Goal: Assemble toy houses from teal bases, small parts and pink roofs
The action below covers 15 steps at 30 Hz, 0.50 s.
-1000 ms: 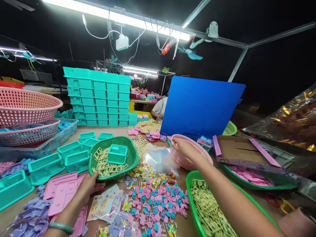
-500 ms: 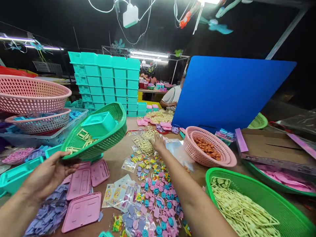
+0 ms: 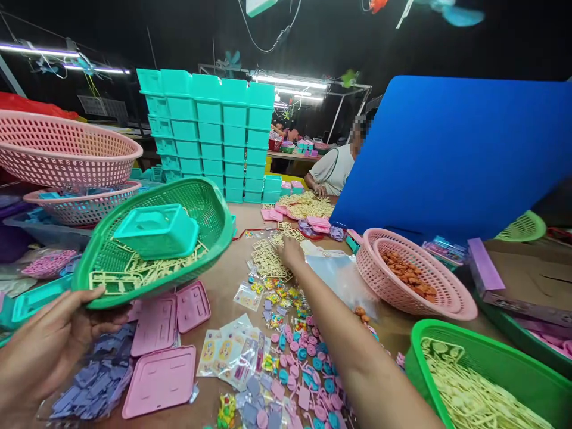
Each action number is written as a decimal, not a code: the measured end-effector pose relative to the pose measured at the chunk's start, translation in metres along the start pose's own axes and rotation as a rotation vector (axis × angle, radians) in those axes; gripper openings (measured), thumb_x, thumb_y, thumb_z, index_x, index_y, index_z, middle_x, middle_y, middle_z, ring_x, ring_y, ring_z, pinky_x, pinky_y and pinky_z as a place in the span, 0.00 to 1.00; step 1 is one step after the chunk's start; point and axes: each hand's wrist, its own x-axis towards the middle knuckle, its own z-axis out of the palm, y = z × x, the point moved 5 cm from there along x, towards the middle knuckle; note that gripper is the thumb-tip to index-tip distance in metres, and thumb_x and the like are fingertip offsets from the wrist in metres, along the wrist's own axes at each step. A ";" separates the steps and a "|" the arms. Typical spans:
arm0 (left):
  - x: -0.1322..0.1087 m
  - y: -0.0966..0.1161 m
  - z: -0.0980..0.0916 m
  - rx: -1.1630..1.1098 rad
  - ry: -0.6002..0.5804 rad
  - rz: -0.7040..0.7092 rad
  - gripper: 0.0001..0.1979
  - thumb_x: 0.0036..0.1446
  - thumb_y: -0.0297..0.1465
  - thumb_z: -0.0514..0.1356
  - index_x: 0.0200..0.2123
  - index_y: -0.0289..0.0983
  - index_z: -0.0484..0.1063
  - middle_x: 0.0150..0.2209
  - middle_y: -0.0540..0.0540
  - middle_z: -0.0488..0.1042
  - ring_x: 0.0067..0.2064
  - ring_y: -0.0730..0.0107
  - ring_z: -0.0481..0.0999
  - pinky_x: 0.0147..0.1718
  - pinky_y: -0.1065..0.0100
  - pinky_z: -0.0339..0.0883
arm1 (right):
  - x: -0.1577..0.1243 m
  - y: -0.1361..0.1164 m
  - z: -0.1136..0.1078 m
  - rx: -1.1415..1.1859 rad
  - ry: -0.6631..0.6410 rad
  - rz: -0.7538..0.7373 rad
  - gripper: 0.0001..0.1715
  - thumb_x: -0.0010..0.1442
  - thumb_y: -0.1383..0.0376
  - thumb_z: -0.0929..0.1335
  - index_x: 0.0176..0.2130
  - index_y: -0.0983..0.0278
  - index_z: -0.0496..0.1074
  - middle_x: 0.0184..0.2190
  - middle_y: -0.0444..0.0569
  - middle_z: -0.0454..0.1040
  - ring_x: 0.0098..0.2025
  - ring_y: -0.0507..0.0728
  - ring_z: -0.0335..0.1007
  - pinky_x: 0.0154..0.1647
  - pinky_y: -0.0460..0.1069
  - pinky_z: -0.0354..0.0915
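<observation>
My left hand [image 3: 67, 339] grips the near-left rim of a green plastic basket [image 3: 179, 277], thumb on top and fingers underneath. The basket is held tilted above the table. In it lie a teal plastic box [image 3: 156, 232] and several cream plastic frames [image 3: 116, 283]. My right hand [image 3: 292, 253] reaches forward to a pile of flat cream frames [image 3: 268, 259] on the table. Its fingers are curled down onto the pile's right side, the tips partly hidden. Pink and blue small parts [image 3: 308, 363] lie beneath my right forearm.
Teal boxes [image 3: 210, 131] are stacked at the back left. Pink baskets [image 3: 411, 274] hold brown pieces. Another green basket [image 3: 473, 345] holds cream frames. Pink lids [image 3: 161, 381] and purple pieces [image 3: 93, 375] lie at left. A blue panel [image 3: 447, 161] stands before a seated person [image 3: 333, 170].
The green basket has come left and lower, tipping so more of its inside shows. My right hand's stretched fingers have curled down onto the cream frames. The view has shifted.
</observation>
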 end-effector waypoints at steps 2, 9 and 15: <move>-0.008 -0.008 0.006 0.080 0.003 -0.033 0.20 0.32 0.34 0.72 0.33 0.40 0.73 0.29 0.53 0.80 0.25 0.60 0.79 0.21 0.63 0.78 | 0.016 0.004 0.000 0.009 -0.024 0.010 0.37 0.70 0.52 0.59 0.70 0.67 0.53 0.69 0.63 0.56 0.70 0.67 0.52 0.66 0.57 0.52; -0.038 -0.021 0.040 0.332 -0.066 -0.133 0.32 0.24 0.36 0.72 0.40 0.43 0.76 0.29 0.53 0.79 0.21 0.61 0.74 0.15 0.64 0.72 | 0.043 0.000 0.008 0.077 -0.078 -0.057 0.33 0.67 0.50 0.68 0.63 0.63 0.64 0.60 0.58 0.69 0.58 0.64 0.69 0.58 0.61 0.65; -0.022 -0.024 0.016 0.380 -0.013 -0.094 0.30 0.22 0.34 0.72 0.38 0.42 0.79 0.23 0.54 0.75 0.19 0.63 0.70 0.11 0.64 0.68 | 0.039 0.032 -0.032 0.162 0.115 -0.024 0.22 0.70 0.54 0.66 0.56 0.64 0.69 0.51 0.53 0.74 0.50 0.59 0.73 0.53 0.60 0.70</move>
